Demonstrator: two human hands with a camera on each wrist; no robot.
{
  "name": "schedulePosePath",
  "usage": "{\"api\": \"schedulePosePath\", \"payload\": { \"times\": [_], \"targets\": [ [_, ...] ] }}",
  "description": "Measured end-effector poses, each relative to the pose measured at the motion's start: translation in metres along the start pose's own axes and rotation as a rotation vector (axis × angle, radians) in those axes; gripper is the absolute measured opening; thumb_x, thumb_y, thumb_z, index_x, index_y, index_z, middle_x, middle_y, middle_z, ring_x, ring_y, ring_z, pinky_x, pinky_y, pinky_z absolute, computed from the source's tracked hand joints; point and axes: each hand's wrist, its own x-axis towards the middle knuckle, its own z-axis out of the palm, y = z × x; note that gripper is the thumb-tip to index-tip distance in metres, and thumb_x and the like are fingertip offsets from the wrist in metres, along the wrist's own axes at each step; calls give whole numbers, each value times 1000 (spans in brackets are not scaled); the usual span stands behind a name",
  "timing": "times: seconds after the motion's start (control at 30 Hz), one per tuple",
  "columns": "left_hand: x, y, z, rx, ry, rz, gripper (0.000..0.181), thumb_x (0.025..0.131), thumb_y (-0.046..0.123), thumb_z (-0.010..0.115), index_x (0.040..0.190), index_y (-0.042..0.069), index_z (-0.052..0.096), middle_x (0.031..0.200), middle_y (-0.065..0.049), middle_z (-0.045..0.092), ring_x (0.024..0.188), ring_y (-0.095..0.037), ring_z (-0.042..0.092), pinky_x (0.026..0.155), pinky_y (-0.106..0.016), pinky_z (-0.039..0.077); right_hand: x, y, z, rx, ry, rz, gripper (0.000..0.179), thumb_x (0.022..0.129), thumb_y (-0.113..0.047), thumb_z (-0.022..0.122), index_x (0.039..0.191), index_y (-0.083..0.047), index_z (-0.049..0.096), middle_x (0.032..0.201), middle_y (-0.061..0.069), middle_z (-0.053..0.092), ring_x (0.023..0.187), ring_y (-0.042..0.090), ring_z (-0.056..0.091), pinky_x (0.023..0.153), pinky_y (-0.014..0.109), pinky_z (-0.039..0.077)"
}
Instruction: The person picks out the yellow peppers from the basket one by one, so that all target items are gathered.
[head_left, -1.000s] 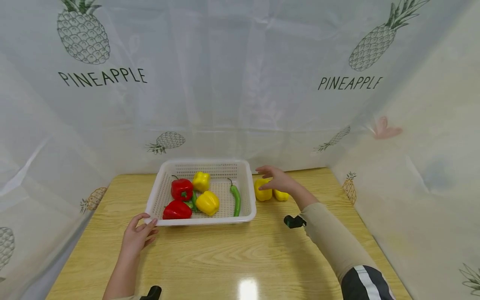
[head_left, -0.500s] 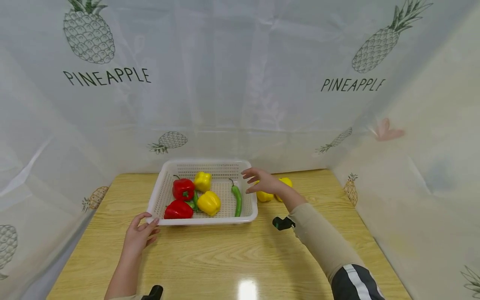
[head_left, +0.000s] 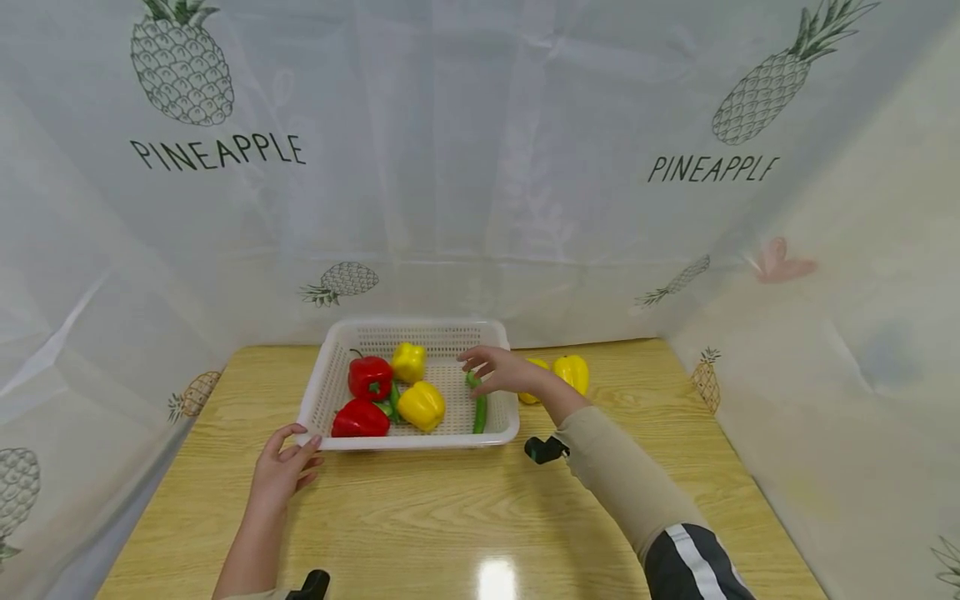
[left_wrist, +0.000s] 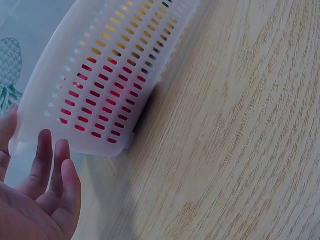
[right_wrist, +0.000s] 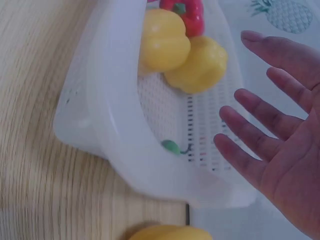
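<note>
My left hand pinches the near left corner of the white plastic basket; its thumb lies on the rim. My right hand hovers over the basket's right side with fingers spread and nothing held, partly hiding a long green chili pepper. Inside the basket, two red bell peppers lie at the left. Two yellow bell peppers sit near the middle, with a green piece between red and yellow. Through the slotted basket wall, red and yellow show in the left wrist view.
Outside the basket, right of it, a yellow bell pepper stands on the wooden table, and another yellow one is mostly behind my right forearm. A pineapple-print sheet hangs behind and beside the table.
My right hand has moved left from above the yellow peppers outside to over the basket's right side, without carrying anything. My left hand has stayed at the basket's corner.
</note>
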Motion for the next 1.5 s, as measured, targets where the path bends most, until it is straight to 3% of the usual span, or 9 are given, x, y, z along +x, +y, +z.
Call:
{"api": "schedulePosePath", "payload": {
  "times": [0.6, 0.77, 0.97, 1.23, 1.5],
  "targets": [
    [-3, 4, 2, 17, 2, -3, 41, 94, 28, 68, 123, 15, 43, 82, 7, 68, 75, -11, 68, 67, -28, 57, 33, -9, 15, 14, -112, 92, 62, 84, -8, 77, 139, -14, 49, 141, 17, 48, 121, 36, 52, 95, 40, 48],
    [-1, 3, 2, 12, -6, -12, 40, 95, 27, 67, 124, 15, 42, 77, 11, 66, 72, -8, 67, 66, -27, 57, 40, -11, 16, -25, -179, 87, 65, 84, -7, 76, 142, -11, 46, 144, 17, 44, 122, 39, 50, 96, 43, 47],
    [1, 2, 2, -3, -3, -29, 39, 94, 26, 67, 123, 17, 42, 79, 7, 67, 72, -8, 67, 66, -27, 57, 50, -10, 21, -98, -240, 112, 69, 83, -9, 79, 143, -13, 46, 145, 19, 42, 123, 35, 51, 95, 40, 47],
    [0, 2, 3, 4, 7, -17, 38, 94, 28, 68, 120, 18, 43, 82, 6, 68, 75, -10, 68, 68, -28, 57, 59, -11, 27, -83, -255, 180, 69, 82, -7, 78, 143, -18, 47, 145, 18, 43, 131, 36, 42, 99, 57, 41],
    [0, 0, 2, -4, 11, -10, 34, 95, 28, 67, 119, 18, 44, 82, 5, 68, 75, -11, 68, 68, -29, 57, 64, -14, 35, -30, -256, 232, 70, 84, -7, 77, 144, -20, 45, 146, 17, 42, 131, 32, 43, 99, 58, 41]
  ]
}}
